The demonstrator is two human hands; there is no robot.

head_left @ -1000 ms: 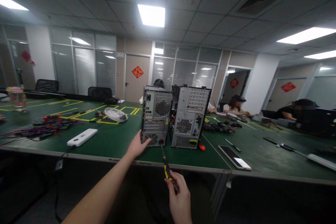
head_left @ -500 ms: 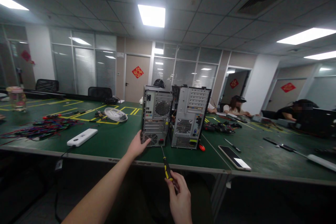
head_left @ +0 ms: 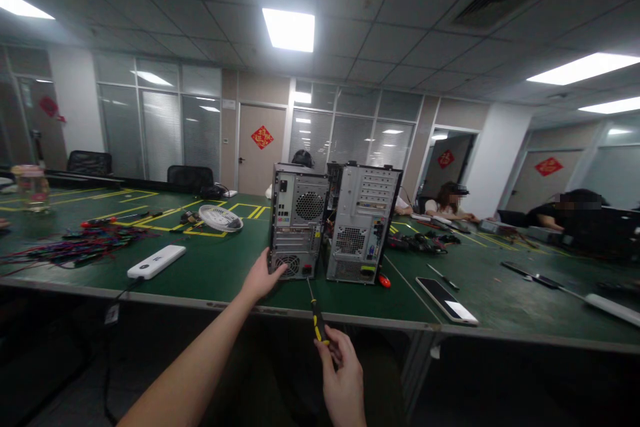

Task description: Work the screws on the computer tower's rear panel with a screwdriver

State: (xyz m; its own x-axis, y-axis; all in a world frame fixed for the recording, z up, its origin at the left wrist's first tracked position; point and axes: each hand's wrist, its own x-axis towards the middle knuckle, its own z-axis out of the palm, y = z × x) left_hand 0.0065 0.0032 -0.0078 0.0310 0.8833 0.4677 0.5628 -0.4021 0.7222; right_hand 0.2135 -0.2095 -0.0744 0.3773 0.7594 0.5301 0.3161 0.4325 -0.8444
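Two computer towers stand upright side by side with their rear panels toward me: a narrower left tower [head_left: 299,213] and a wider right tower [head_left: 353,227]. My left hand [head_left: 263,276] rests against the lower left corner of the left tower, its thumb lying over the bottom fan grille and its other fingers hidden along the side. In my right hand [head_left: 341,363] is the end of a yellow and black screwdriver [head_left: 318,321], held between thumb and fingers. The shaft points up, its tip at the left tower's bottom edge, below a red and black socket.
On the green table [head_left: 220,280] lie a white power bank [head_left: 157,261], tangled wires [head_left: 85,243], a white round dish [head_left: 221,218], a phone [head_left: 447,301] and a small screwdriver [head_left: 443,276]. People sit at the far right.
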